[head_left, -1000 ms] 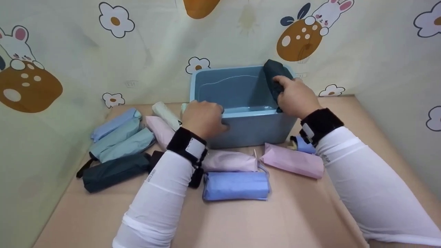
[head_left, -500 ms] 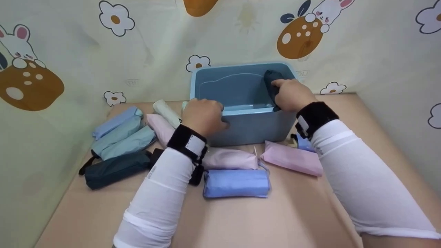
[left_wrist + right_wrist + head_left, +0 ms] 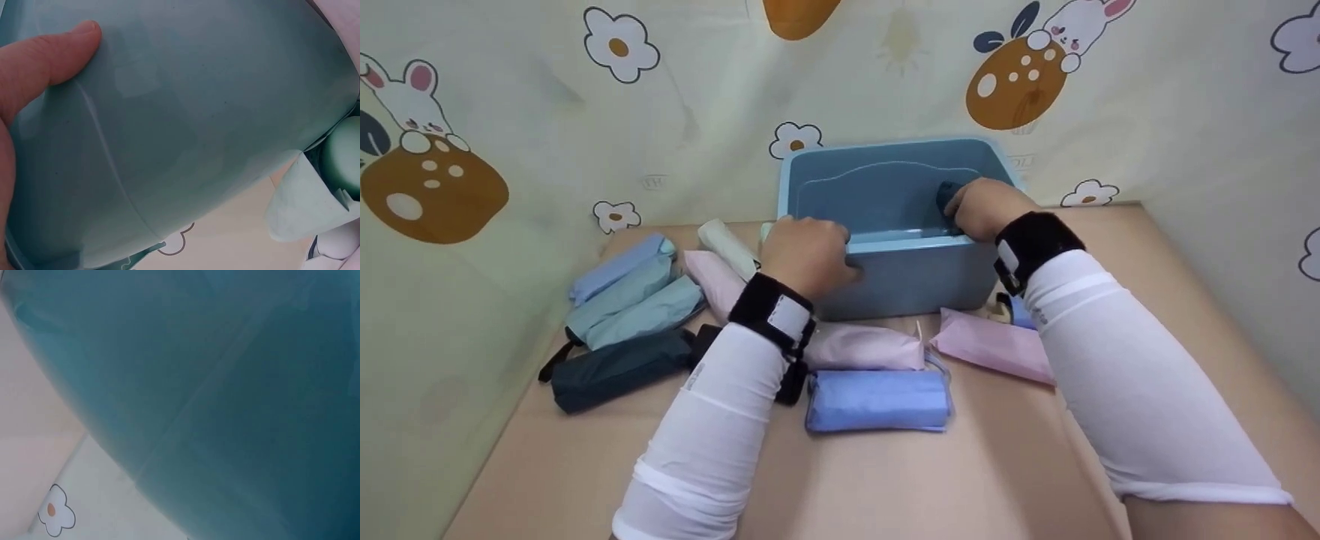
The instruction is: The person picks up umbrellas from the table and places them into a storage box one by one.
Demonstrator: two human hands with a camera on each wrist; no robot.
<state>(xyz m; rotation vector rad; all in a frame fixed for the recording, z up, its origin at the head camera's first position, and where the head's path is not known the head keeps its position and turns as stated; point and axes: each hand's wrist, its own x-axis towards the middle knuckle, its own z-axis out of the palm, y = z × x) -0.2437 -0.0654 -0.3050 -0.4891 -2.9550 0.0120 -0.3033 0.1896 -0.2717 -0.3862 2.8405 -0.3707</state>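
A pale cloth wall [image 3: 720, 82] printed with rabbits and flowers stands behind the light tan table [image 3: 885, 487] where you are working. Near its back edge sits a blue bin [image 3: 911, 283], upright. Your left hand [image 3: 808, 259] grips the bin's front rim toward its left end, the thumb pressed flat against the outside wall. Your right hand [image 3: 994, 208] reaches over the rim at the other end, its fingers holding a dark umbrella [image 3: 947, 196], folded and down inside the bin by the right-hand wall; your hand hides much of it.

In front of the bin lie a pale pink umbrella [image 3: 866, 346] and, just nearer you, a bright blue umbrella [image 3: 879, 401]. A deeper pink umbrella [image 3: 996, 346] lies to their right, partly under your right sleeve [image 3: 1140, 375]. On the left, a dark green umbrella [image 3: 619, 371] lies in front of two teal umbrellas [image 3: 622, 296] and a light blue umbrella [image 3: 619, 271]. A pale green umbrella [image 3: 729, 247] lies between that group and the bin.
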